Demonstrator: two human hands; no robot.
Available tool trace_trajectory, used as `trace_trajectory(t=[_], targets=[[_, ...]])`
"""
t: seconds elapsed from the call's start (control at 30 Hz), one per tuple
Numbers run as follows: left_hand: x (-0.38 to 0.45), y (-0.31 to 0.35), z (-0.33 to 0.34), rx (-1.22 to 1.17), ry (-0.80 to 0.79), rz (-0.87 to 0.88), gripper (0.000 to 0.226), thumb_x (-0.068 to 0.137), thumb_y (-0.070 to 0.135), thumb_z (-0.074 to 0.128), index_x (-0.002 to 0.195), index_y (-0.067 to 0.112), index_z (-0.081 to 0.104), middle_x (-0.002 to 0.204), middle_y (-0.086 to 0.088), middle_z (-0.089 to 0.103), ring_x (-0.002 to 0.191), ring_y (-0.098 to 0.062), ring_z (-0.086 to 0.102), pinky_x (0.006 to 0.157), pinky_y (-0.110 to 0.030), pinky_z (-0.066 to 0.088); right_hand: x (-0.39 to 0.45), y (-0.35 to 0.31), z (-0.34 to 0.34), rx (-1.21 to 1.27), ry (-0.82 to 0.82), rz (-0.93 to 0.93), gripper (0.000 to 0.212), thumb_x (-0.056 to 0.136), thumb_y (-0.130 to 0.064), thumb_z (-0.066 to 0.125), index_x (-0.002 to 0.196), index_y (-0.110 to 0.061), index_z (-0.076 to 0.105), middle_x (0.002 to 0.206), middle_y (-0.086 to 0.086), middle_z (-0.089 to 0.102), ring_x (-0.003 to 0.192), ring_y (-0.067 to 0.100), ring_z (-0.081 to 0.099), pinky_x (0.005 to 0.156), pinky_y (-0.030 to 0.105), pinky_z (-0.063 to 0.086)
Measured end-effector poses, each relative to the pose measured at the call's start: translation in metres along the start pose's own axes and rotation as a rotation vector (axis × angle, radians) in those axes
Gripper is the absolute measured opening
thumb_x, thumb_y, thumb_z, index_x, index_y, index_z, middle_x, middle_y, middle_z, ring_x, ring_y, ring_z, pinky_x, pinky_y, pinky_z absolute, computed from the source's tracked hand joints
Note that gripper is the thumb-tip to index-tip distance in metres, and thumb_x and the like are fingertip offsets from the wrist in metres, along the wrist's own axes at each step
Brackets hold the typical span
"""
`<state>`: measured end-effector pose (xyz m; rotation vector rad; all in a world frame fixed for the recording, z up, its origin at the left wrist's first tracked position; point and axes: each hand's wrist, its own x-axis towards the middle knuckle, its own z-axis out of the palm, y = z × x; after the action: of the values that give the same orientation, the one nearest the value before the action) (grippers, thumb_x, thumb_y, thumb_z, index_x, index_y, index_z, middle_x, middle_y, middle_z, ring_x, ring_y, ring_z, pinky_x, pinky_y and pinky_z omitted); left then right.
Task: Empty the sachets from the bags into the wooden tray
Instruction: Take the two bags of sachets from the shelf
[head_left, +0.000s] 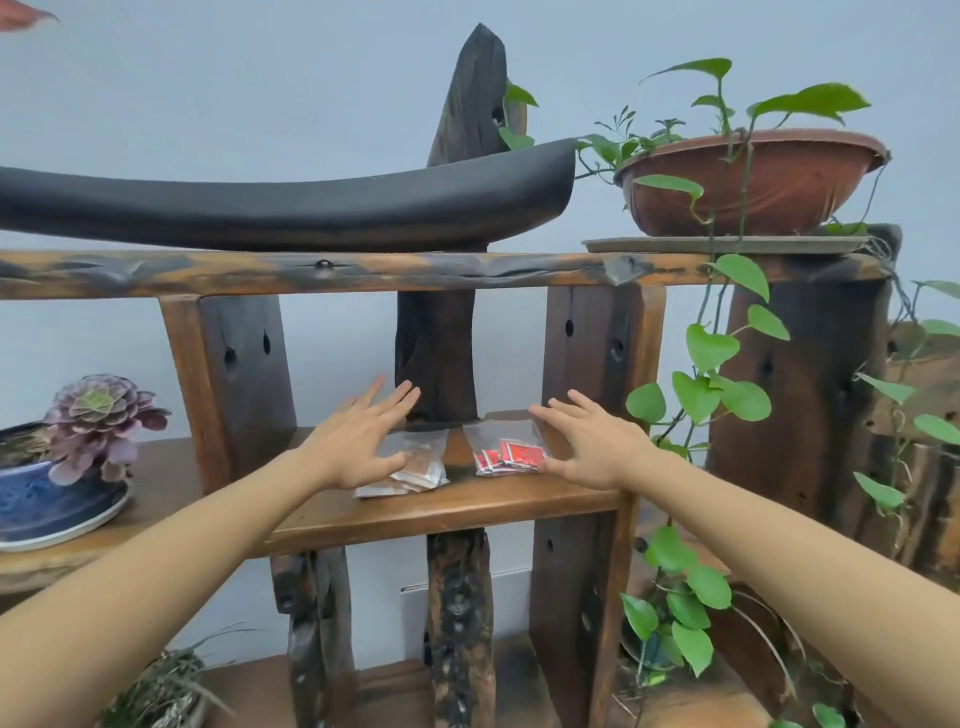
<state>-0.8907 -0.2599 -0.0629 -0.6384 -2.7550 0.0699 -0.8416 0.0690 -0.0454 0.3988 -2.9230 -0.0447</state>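
Two clear plastic bags lie side by side on the middle wooden shelf (467, 506). The left bag (415, 462) holds brown and white sachets. The right bag (506, 449) holds red sachets. My left hand (358, 439) hovers open over the left edge of the left bag, fingers spread. Beside the right edge of the right bag my right hand (592, 447) is open too, its thumb close to the bag. Neither hand grips anything. A long, dark, curved wooden tray (291, 208) rests on the top shelf above.
A blue pot with a purple succulent (93, 415) stands on the shelf at left. At upper right is a brown bowl planter (753, 176), its green vines (711, 384) trailing down the right side. Dark wooden posts (436, 358) frame the shelf compartment.
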Motion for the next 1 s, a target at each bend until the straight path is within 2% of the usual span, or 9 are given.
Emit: trace_trajectory(t=[0.1,0.2,0.3,0.37,0.47,0.63,0.8,0.87,1.0], targets=[[0.017,-0.008,0.008,-0.049,-0.123,-0.092,0.086,0.097,0.051,0.051,0.161,0.034,-0.004,0.17,0.006,-0.008,0.157,-0.026,-0.012,0.125,-0.051,0.006,0.041,0.017,0.013,0.085,-0.062,-0.008,0.077,0.093,-0.054,0.061,0.159,-0.037,0.025,0.168,-0.003,0.031,0.159,0.024,0.012,0.116,0.054,0.041],[0.034,-0.012,0.014,-0.172,-0.194,-0.193,0.08,0.101,0.044,0.052,0.161,0.034,-0.001,0.17,0.007,-0.009,0.156,-0.024,-0.014,0.125,-0.049,0.003,0.079,0.028,0.026,0.16,-0.147,0.008,0.073,0.092,-0.053,0.064,0.157,-0.039,0.031,0.168,0.001,0.031,0.156,0.029,0.025,0.119,0.053,0.039],[0.054,-0.02,0.023,-0.247,-0.258,-0.223,0.071,0.104,0.043,0.047,0.161,0.035,0.007,0.17,0.008,-0.005,0.156,-0.022,-0.015,0.125,-0.048,0.001,0.109,0.031,0.035,0.239,-0.172,0.02,0.065,0.094,-0.051,0.064,0.152,-0.037,0.039,0.163,0.002,0.039,0.14,0.029,0.05,0.109,0.043,0.051],[0.066,-0.028,0.029,-0.287,-0.277,-0.245,0.063,0.105,0.042,0.045,0.161,0.033,0.015,0.171,0.006,0.001,0.157,-0.022,-0.01,0.126,-0.047,0.002,0.125,0.032,0.04,0.292,-0.181,0.02,0.061,0.096,-0.046,0.064,0.151,-0.035,0.042,0.159,0.001,0.043,0.135,0.028,0.054,0.106,0.041,0.053],[0.081,-0.038,0.033,-0.329,-0.3,-0.293,0.058,0.105,0.047,0.044,0.159,0.033,0.026,0.17,-0.001,0.012,0.157,-0.025,0.008,0.125,-0.045,0.007,0.146,0.031,0.045,0.332,-0.239,0.03,0.06,0.098,-0.039,0.064,0.152,-0.031,0.041,0.16,0.0,0.043,0.14,0.028,0.05,0.11,0.042,0.047],[0.106,-0.062,0.05,-0.364,-0.351,-0.305,0.069,0.098,0.054,0.055,0.157,0.026,0.033,0.166,0.002,0.029,0.152,-0.024,0.028,0.124,-0.042,0.017,0.179,0.029,0.054,0.34,-0.359,-0.031,0.073,0.094,-0.043,0.07,0.156,-0.034,0.033,0.167,-0.005,0.032,0.151,0.026,0.035,0.12,0.045,0.033],[0.124,-0.08,0.072,-0.487,-0.449,-0.259,0.075,0.087,0.046,0.074,0.152,0.024,0.043,0.155,0.004,0.046,0.143,-0.021,0.042,0.117,-0.038,0.029,0.212,0.032,0.062,0.227,-0.549,-0.058,0.094,0.09,-0.046,0.074,0.163,-0.034,0.015,0.172,-0.003,0.018,0.158,0.03,0.018,0.125,0.048,0.021],[0.13,-0.086,0.077,-0.553,-0.492,-0.266,0.084,0.083,0.04,0.081,0.154,0.021,0.039,0.153,0.001,0.05,0.142,-0.023,0.045,0.117,-0.037,0.032,0.224,0.032,0.066,0.173,-0.6,-0.067,0.099,0.088,-0.045,0.077,0.163,-0.032,0.014,0.171,-0.001,0.02,0.157,0.031,0.019,0.124,0.048,0.023],[0.142,-0.094,0.082,-0.528,-0.539,-0.265,0.09,0.08,0.033,0.084,0.155,0.021,0.036,0.149,-0.002,0.054,0.136,-0.025,0.051,0.119,-0.04,0.034,0.244,0.032,0.07,0.052,-0.639,-0.106,0.11,0.081,-0.056,0.079,0.164,-0.032,0.012,0.174,-0.004,0.008,0.16,0.03,0.007,0.127,0.051,0.014]])
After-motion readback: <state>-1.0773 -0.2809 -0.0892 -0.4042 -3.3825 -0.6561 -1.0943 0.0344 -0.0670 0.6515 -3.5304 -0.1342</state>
